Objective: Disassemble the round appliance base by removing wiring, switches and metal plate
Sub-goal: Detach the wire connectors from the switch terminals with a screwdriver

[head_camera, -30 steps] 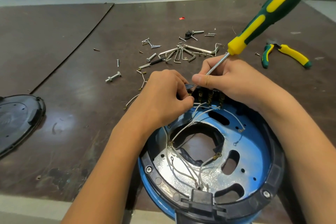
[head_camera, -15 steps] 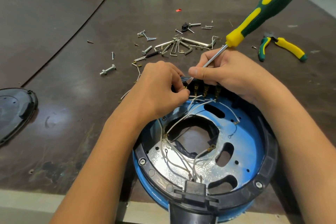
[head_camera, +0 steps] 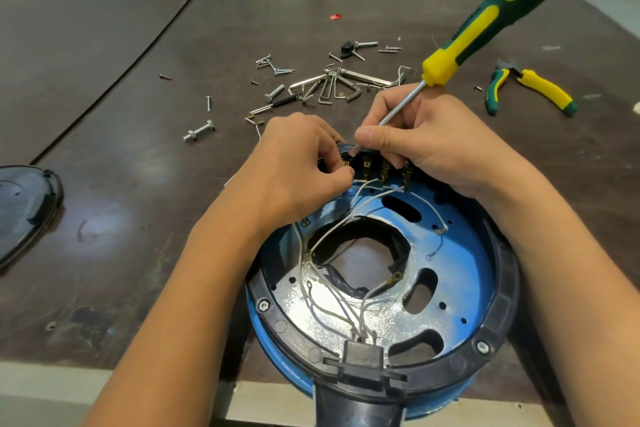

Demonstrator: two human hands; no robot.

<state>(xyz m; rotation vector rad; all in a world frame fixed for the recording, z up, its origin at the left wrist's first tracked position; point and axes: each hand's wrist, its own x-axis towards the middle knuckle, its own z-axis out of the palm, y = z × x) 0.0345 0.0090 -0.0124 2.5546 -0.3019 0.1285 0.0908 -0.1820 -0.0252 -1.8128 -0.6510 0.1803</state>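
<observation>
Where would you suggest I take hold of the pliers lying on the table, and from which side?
Probably by the yellow handles of the pliers, coming from above. They lie flat on the table with the handles splayed towards the near side, so your fingers can close round both just behind the pivot, away from the metal nose.

Screwdriver (head_camera: 502,7): no brand or lettering you can read on its handle.
Pliers (head_camera: 543,87): no marking you can make out.
Round appliance base (head_camera: 504,288): no label or number legible to you.
</observation>
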